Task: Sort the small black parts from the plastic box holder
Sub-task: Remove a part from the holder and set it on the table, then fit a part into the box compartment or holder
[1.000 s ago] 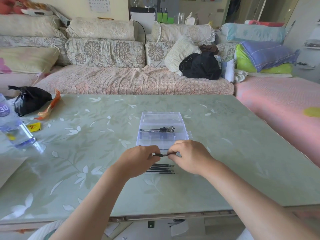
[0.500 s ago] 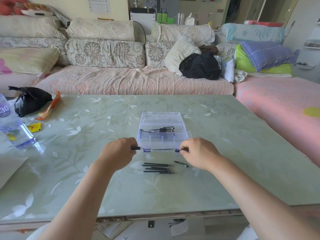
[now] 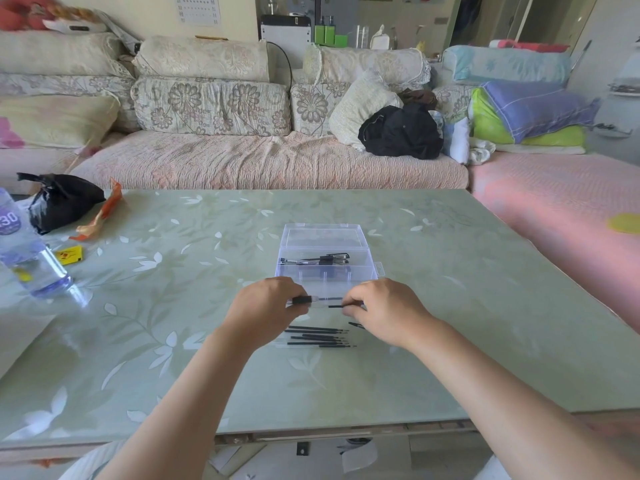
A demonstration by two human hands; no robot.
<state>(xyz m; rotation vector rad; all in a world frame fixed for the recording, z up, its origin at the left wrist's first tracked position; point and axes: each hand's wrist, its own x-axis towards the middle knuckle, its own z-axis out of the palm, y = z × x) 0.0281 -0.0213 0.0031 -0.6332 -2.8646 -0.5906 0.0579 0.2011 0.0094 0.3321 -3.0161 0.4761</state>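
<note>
Judging from the layout, I put the sorting past its middle. A row of thin black rods (image 3: 317, 336) lies side by side on the pale green leaf-patterned table (image 3: 173, 341), just in front of the clear plastic box (image 3: 325, 233). A small cluster of black parts (image 3: 322, 259) sits inside the open box, so I count those as left to do. One short black piece (image 3: 356, 324) lies apart from the row, just beside the right hand (image 3: 384, 311).

The left hand (image 3: 266, 311) has its fingers curled, pinching a short clear tube with a black end (image 3: 303, 300) at the fingertips. The right hand's fingers are curled too, pinching one end of a slim black rod (image 3: 334, 306) that points toward the tube. I cannot tell whether the rod's free end sits inside the tube or merely meets it. Both pieces are held between the two hands, in front of the box's near wall and above the sorted row. I read this as one pen part being handled before it is laid down.
</note>
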